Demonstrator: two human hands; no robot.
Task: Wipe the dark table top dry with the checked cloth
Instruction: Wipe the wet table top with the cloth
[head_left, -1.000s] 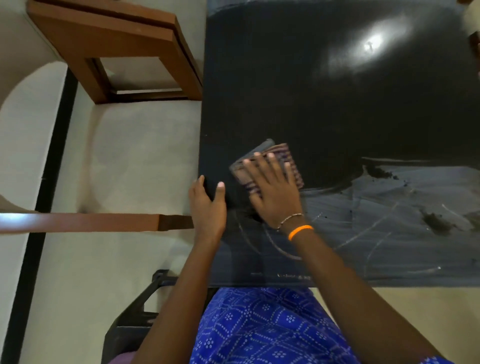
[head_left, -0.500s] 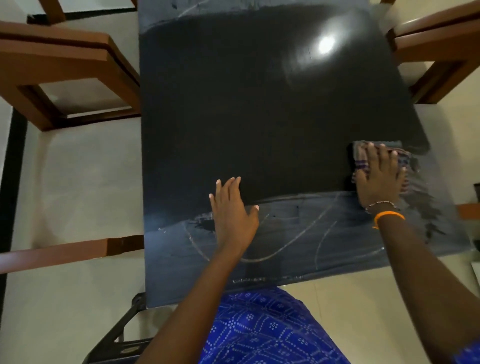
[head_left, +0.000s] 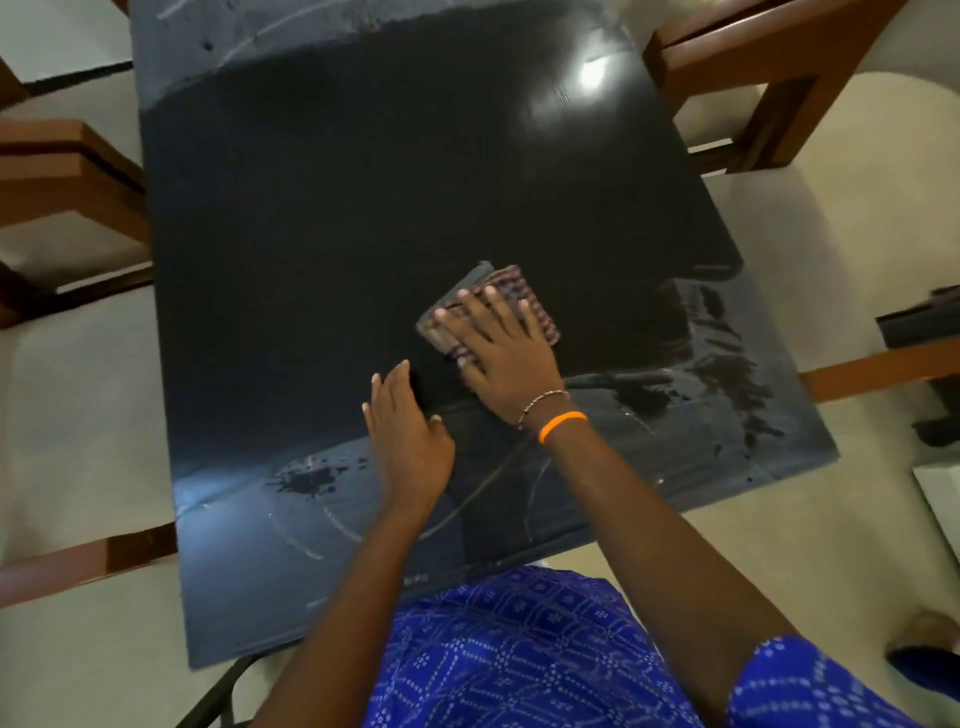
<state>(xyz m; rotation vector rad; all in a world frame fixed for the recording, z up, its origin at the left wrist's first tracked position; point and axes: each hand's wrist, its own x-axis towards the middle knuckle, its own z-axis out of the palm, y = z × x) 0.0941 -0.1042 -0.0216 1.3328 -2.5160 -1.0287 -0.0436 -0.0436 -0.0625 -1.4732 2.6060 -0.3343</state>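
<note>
Right hand (head_left: 506, 358) presses the folded checked cloth (head_left: 493, 306) flat mid-table (head_left: 322, 218), grip released; left hand (head_left: 410, 441) braces open beside it. Risk: the damp cloth merely smears the wet patches (head_left: 727, 374) near the right edge.

Brown wooden chairs (head_left: 769, 78) flank a pale floor (head_left: 78, 415), with what may be a dark stool (head_left: 919, 325) at right.

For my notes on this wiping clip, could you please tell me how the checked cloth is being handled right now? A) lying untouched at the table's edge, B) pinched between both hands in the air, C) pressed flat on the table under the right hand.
C: the right hand lies flat on the checked cloth on the dark table top; the left hand rests beside it.
</note>
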